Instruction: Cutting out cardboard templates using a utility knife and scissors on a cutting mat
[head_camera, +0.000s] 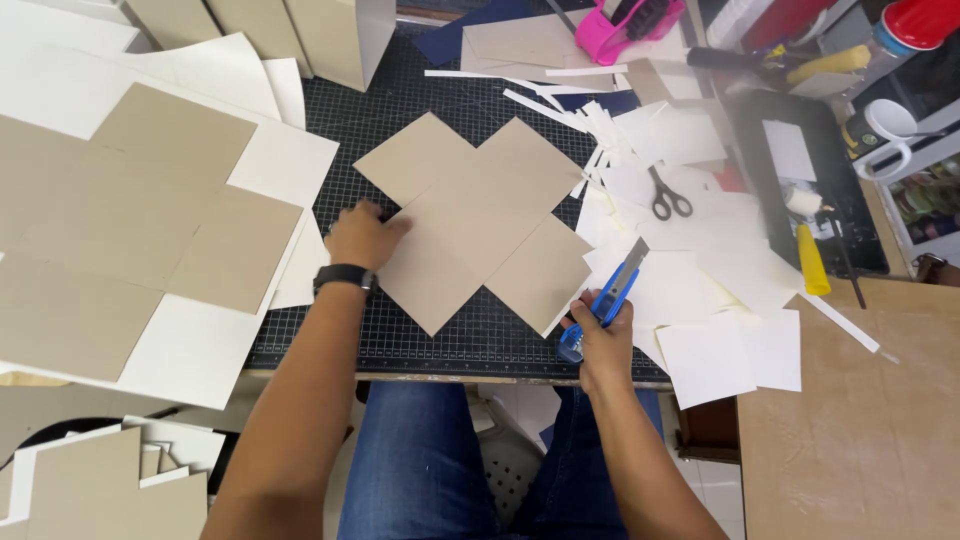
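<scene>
Head view: cross-shaped card (478, 215) lies cut on the mat (420, 335); left hand (362, 236) presses it flat, right hand (600, 340) grips a blue knife (610, 295) at its edge.

Packages: three upright beige-and-white cardboard boxes (265, 35) stand side by side at the top edge, left of centre, behind the cutting mat. Labels, signs and screens: none legible in view.
</scene>
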